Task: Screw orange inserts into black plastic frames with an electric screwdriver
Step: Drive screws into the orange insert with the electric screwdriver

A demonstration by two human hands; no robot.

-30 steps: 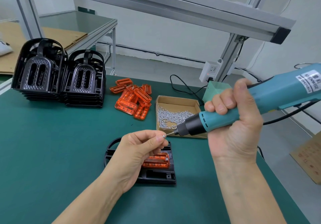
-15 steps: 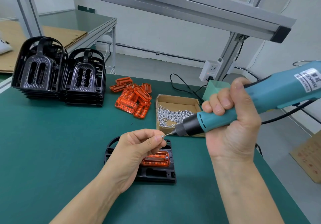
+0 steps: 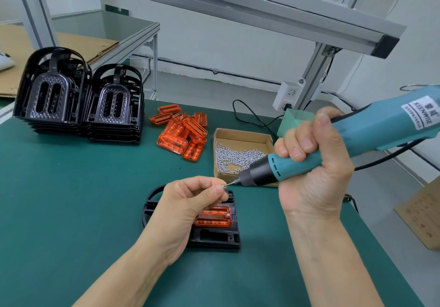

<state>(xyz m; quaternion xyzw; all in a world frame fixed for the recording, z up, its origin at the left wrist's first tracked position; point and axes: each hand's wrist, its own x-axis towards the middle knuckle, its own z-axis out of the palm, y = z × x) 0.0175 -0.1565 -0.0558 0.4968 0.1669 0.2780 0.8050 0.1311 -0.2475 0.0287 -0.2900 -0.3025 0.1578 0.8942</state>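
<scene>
Head: R hand (image 3: 314,163) grips "KEENWISE" screwdriver (image 3: 357,140); L hand (image 3: 188,202) fingers pinch screw (image 3: 223,186) at bit.

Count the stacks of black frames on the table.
2 stacks, side by side at the table's far left: the left stack and the right stack. One more single frame lies in front of the person, partly hidden by the left hand.

Green bench (image 3: 71,199); frames (image 3: 78,101), inserts (image 3: 182,135), box (image 3: 242,137)

Screw (image 3: 223,186) at screwdriver (image 3: 333,149) tip
</scene>
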